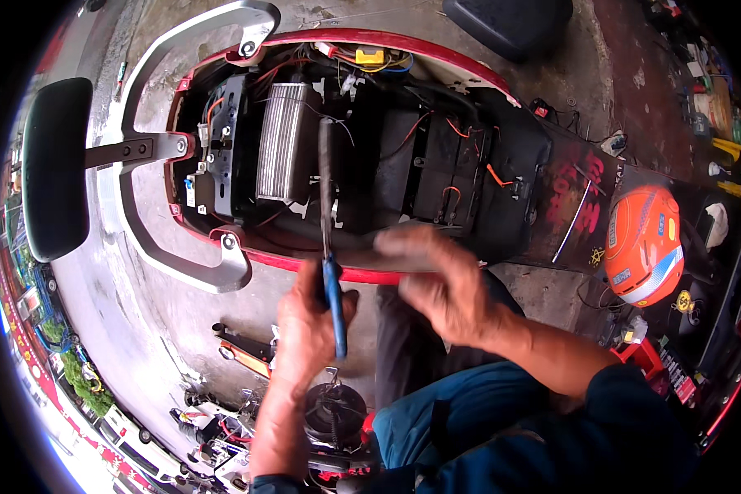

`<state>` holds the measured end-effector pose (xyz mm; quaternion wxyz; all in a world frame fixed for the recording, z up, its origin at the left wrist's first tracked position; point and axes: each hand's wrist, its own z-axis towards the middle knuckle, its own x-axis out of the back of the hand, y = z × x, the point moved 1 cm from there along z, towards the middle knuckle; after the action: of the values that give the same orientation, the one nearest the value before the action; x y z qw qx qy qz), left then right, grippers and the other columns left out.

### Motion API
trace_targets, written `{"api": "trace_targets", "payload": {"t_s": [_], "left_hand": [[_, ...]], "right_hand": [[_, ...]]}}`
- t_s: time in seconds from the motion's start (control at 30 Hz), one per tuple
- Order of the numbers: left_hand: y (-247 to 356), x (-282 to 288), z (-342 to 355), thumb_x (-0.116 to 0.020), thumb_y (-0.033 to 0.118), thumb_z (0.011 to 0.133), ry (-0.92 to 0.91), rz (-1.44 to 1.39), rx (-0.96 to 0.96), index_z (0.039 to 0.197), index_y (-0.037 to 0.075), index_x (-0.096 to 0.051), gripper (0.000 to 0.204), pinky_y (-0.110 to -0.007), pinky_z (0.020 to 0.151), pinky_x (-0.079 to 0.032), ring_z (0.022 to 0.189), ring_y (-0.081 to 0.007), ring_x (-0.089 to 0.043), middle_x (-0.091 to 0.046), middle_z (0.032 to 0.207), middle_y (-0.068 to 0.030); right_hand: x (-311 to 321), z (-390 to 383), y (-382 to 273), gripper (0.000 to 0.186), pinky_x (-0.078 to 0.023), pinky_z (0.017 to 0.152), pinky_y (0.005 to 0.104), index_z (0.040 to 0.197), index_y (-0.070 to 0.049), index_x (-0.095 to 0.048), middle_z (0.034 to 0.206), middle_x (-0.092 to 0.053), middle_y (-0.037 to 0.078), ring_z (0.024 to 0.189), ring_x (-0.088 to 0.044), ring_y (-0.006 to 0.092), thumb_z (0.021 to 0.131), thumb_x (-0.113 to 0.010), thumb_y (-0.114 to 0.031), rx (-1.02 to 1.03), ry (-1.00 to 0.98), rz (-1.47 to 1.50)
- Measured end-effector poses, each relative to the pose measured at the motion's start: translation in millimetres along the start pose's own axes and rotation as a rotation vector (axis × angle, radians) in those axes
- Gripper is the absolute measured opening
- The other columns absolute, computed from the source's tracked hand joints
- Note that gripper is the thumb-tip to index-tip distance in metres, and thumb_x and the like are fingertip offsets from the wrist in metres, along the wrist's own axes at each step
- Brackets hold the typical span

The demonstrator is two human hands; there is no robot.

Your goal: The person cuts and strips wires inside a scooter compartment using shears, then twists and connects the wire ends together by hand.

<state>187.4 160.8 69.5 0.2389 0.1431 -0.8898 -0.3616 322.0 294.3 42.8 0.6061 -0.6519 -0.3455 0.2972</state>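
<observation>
From where I stand, the left hand (305,325) is at the near edge of the red, seatless scooter body (370,36), thumb and fingers pinching the blue handle of a long, slim, grey metal tool (329,230); the tool's shaft crosses that edge and its far end lies over the open middle, just right of a silver finned metal box (284,144); the right hand (449,284), blurred, hangs by the same edge, right of the tool, its fingers spread and half curled; a yellow plastic connector (370,58) sits among wires along the far edge; a silver metal grab rail (160,49) loops off the left end; an orange rounded helmet (646,239) rests beyond the right end.
</observation>
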Motion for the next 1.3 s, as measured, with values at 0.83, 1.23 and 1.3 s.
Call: {"api": "trace_targets", "payload": {"t_s": [0.83,1.23,1.3], "left_hand": [[92.2,50.9,172.7,-0.052,0.000,0.067,0.130,1.655,-0.802,0.072,-0.003,-0.058,0.009,-0.046,0.072,-0.048,0.073,-0.0384,-0.062,-0.061,0.073,-0.0231],[113.0,80.0,219.6,-0.056,-0.001,0.075,0.082,1.744,-0.742,0.096,0.005,-0.063,0.023,-0.043,0.078,-0.046,0.084,-0.0344,-0.062,-0.064,0.085,-0.0176],[114.4,96.2,225.2,-0.058,0.002,0.078,0.094,1.817,-0.800,0.096,0.006,-0.063,0.019,-0.043,0.075,-0.047,0.081,-0.0342,-0.062,-0.064,0.083,-0.0173]], "right_hand": [[-39.3,226.6,184.6,0.015,-0.048,0.060,0.0274,0.086,-0.010,-0.058,0.080,-0.063,0.002,0.069,-0.059,0.0152,0.087,-0.056,-0.024,-0.030,0.586,1.153],[-27.3,228.0,159.3,0.023,-0.046,0.074,0.0326,0.088,-0.007,-0.058,0.082,-0.063,0.004,0.076,-0.059,0.0182,0.086,-0.047,-0.027,-0.607,0.596,1.314],[-33.7,227.4,151.1,0.024,-0.044,0.080,0.0361,0.089,-0.006,-0.057,0.085,-0.063,0.006,0.080,-0.059,0.0198,0.086,-0.046,-0.027,-0.586,0.554,1.298]]}}
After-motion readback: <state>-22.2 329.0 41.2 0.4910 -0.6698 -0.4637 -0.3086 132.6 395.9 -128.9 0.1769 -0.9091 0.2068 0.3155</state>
